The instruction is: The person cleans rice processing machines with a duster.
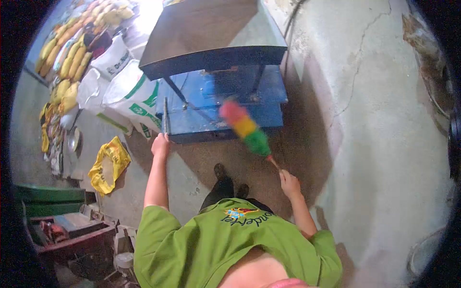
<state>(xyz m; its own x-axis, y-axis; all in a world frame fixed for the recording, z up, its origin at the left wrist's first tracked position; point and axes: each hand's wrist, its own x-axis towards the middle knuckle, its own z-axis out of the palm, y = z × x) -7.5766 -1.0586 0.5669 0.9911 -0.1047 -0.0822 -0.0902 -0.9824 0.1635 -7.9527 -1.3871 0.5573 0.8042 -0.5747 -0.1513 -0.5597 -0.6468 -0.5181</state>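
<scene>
My right hand (pixel 290 184) is closed around the thin handle of a duster (pixel 245 128) with a fluffy red, yellow and green head. The duster's head is blurred and overlaps the front edge of a blue metal machine base (pixel 211 120). My left hand (pixel 161 145) is closed on the lower end of a thin grey rod (pixel 165 115), which points away from me along the left end of the blue base. Above the base, a wide metal tray-like top (pixel 211 41) stands on dark struts.
White sacks with green print (pixel 132 93) stand left of the machine. A yellow bag (pixel 109 165) lies on the floor. Filled yellow sacks (pixel 72 53) are piled at the far left. Green and red machinery (pixel 72 225) stands at lower left. A concrete wall (pixel 379 120) rises on the right.
</scene>
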